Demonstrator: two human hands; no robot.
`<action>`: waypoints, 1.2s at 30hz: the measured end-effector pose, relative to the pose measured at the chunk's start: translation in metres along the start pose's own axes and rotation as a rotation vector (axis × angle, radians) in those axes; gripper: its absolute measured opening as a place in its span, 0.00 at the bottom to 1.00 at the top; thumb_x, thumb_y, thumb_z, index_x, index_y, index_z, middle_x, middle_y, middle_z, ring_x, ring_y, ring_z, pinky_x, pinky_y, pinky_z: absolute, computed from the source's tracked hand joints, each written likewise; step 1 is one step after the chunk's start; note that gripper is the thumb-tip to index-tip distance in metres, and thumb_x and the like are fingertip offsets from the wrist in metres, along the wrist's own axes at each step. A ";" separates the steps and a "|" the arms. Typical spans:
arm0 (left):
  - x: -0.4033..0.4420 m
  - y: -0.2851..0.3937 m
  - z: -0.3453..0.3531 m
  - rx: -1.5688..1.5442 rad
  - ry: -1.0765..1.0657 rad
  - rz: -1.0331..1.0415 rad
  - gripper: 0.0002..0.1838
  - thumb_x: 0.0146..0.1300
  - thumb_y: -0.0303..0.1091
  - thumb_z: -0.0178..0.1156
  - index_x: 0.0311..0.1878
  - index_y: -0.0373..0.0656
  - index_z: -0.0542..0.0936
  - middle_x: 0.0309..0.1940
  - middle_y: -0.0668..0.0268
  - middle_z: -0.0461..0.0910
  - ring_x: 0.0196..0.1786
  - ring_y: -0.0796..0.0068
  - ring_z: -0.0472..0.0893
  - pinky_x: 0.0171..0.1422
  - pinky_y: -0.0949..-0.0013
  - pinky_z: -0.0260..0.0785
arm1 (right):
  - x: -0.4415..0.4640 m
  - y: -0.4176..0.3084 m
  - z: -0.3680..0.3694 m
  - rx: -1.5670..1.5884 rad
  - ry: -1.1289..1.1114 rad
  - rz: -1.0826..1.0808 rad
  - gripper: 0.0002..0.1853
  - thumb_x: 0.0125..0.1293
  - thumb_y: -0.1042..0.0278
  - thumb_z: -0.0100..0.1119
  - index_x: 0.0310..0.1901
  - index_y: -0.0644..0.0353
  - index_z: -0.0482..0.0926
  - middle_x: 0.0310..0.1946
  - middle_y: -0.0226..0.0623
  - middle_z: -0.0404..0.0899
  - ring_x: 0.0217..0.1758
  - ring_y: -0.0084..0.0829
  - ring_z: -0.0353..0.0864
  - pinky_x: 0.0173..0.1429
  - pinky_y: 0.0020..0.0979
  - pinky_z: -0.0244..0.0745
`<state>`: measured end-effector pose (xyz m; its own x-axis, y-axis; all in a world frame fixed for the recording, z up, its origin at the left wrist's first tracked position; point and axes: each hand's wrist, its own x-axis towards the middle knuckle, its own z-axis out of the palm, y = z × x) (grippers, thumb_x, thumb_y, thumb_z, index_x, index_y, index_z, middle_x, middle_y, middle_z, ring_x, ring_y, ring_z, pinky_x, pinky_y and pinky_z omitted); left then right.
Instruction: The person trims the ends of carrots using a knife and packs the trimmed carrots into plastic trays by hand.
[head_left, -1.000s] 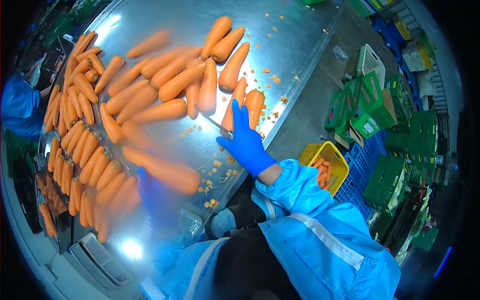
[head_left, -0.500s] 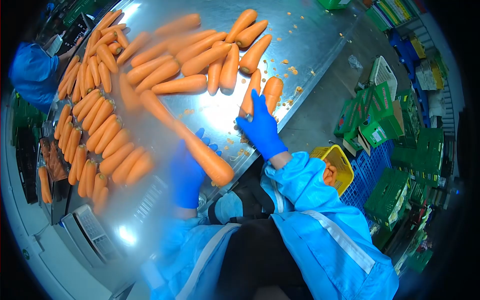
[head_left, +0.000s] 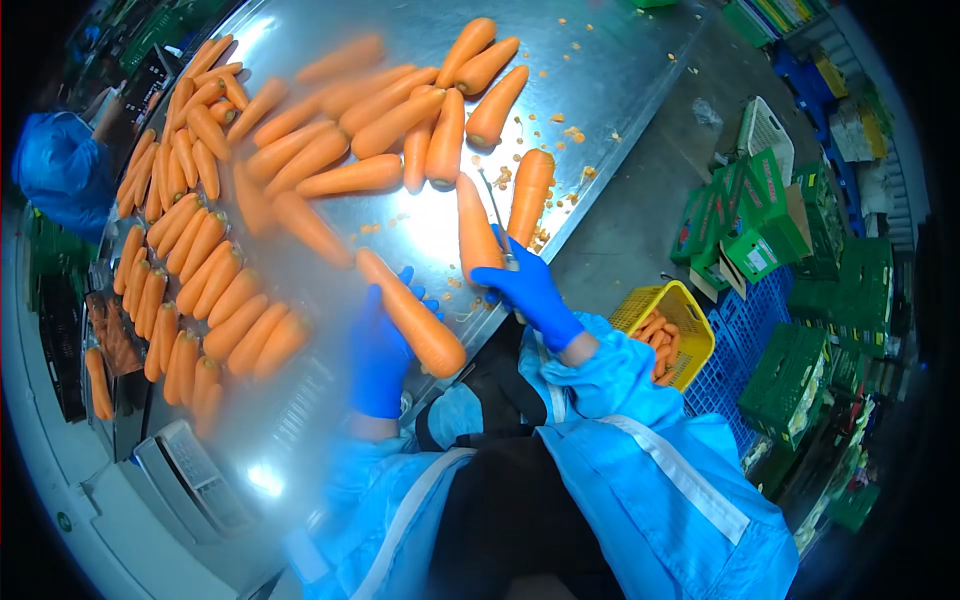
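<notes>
My left hand (head_left: 383, 345), blue-gloved and partly blurred, is wrapped round a large orange carrot (head_left: 412, 315) that lies slantwise over the palm. My right hand (head_left: 530, 292), also in a blue glove, grips a small knife (head_left: 494, 210) whose thin blade points up and away. The fingers of that hand also touch the lower end of a second carrot (head_left: 477, 228). Just right of the blade lies a broad carrot (head_left: 532, 195) on the metal table (head_left: 590, 75). Cut carrot bits are scattered around it.
Many loose carrots (head_left: 380, 105) lie across the table's far part. Packed rows of carrots (head_left: 212, 285) sit at left, near a scale (head_left: 195, 475). A person in blue (head_left: 62, 170) is at far left. A yellow crate (head_left: 690, 345) and green crates (head_left: 785, 385) stand at right.
My right hand has come down and closer, now touching a carrot shifted toward me, with the knife blade visible. My left hand has taken up the large carrot since the earliest frame.
</notes>
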<state>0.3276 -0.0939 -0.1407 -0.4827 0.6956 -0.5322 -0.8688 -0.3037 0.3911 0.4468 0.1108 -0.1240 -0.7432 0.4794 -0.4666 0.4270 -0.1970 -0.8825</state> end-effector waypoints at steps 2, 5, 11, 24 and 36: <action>-0.004 0.005 0.004 0.006 0.032 -0.014 0.38 0.67 0.56 0.57 0.70 0.39 0.62 0.48 0.55 0.75 0.50 0.55 0.78 0.58 0.49 0.73 | -0.025 -0.018 -0.015 0.305 -0.163 0.234 0.46 0.56 0.55 0.73 0.73 0.59 0.61 0.53 0.40 0.82 0.51 0.39 0.84 0.53 0.39 0.79; 0.002 0.006 0.007 0.009 0.079 0.006 0.36 0.67 0.51 0.60 0.69 0.38 0.63 0.47 0.57 0.75 0.50 0.56 0.78 0.59 0.50 0.73 | -0.055 -0.017 -0.013 -0.096 -0.181 -0.350 0.47 0.55 0.58 0.75 0.74 0.58 0.60 0.62 0.42 0.77 0.60 0.38 0.80 0.62 0.36 0.75; -0.006 -0.012 0.038 0.298 0.199 0.193 0.36 0.61 0.41 0.66 0.69 0.38 0.63 0.51 0.57 0.75 0.55 0.61 0.78 0.62 0.56 0.73 | -0.084 -0.024 0.012 -0.376 -0.305 -0.426 0.46 0.53 0.60 0.78 0.73 0.45 0.63 0.63 0.44 0.75 0.62 0.42 0.79 0.63 0.37 0.75; -0.068 0.002 0.113 1.188 0.160 0.790 0.18 0.66 0.47 0.61 0.36 0.38 0.77 0.26 0.68 0.75 0.31 0.76 0.74 0.36 0.68 0.66 | -0.080 -0.092 -0.019 -0.750 -0.245 -0.640 0.12 0.57 0.62 0.70 0.42 0.50 0.82 0.33 0.34 0.82 0.33 0.39 0.84 0.36 0.32 0.76; -0.071 0.002 0.109 1.134 0.157 0.787 0.18 0.64 0.47 0.63 0.37 0.38 0.79 0.26 0.69 0.76 0.29 0.78 0.74 0.33 0.71 0.65 | -0.071 -0.093 -0.011 -0.877 -0.267 -0.740 0.11 0.56 0.62 0.69 0.40 0.48 0.80 0.30 0.33 0.79 0.31 0.38 0.82 0.34 0.33 0.74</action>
<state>0.3726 -0.0727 -0.0199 -0.8707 0.4879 0.0623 0.1614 0.1638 0.9732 0.4658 0.1044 -0.0080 -0.9985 0.0153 0.0526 -0.0226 0.7593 -0.6503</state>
